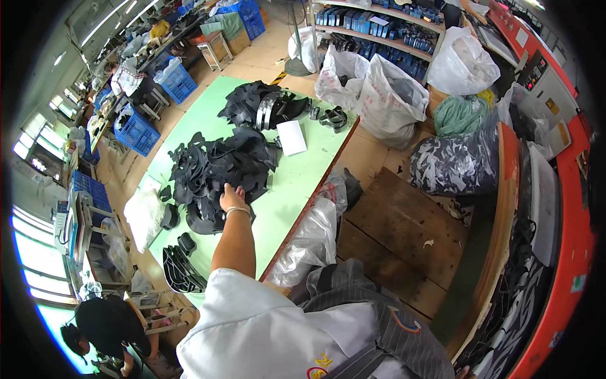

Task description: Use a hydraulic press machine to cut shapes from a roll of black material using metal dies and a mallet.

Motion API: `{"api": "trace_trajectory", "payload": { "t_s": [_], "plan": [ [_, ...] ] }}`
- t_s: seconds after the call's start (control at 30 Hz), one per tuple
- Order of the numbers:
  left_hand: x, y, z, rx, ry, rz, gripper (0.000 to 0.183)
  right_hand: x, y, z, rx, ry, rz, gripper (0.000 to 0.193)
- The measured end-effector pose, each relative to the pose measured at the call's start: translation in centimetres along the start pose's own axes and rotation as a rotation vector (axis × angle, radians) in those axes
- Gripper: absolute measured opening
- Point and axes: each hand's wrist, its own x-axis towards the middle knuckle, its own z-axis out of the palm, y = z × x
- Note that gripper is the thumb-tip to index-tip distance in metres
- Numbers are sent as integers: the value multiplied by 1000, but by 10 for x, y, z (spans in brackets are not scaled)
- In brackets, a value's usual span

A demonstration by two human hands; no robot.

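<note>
My left hand [233, 198], with a bracelet at the wrist, reaches over the near side of a loose heap of black cut pieces [208, 165] on the light green table [297, 183]. Its thumb and fingers stand apart against the pieces, and I see nothing gripped in them. A second black heap [246, 104] lies farther back, with curved parts bearing silvery bands [265, 111] beside it. Between the heaps and the table's right edge rests a white sheet [291, 138]. A small bit of my right hand [464, 372] shows at the lower edge, its fingers mostly hidden.
Nested black curved strips [182, 268] sit at the table's near left corner, by a white bag [145, 216]. Clear plastic [309, 237] hangs along its right edge. Stuffed sacks [391, 98] and a shelf rack [379, 41] stand behind. A red machine [562, 252] runs along the right.
</note>
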Motion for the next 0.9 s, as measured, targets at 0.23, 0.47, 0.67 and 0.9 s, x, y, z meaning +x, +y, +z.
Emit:
{"api": "trace_trajectory", "payload": {
  "t_s": [0.23,0.47,0.67,0.9],
  "plan": [
    [-172,-156,104,505,-492,-517,23,14,63,-27,-197,10,132,36],
    [-505,-257,220,986,-1555,-248,24,-77,235,48,-156,-106,621,66],
    [-731,-356,287,879,-2382,546,25,-19,155,51,-97,-251,1128,66],
    [-909,-471,240,511,-2973,1128,42,12,134,41,50,-283,1295,71]
  ]
}}
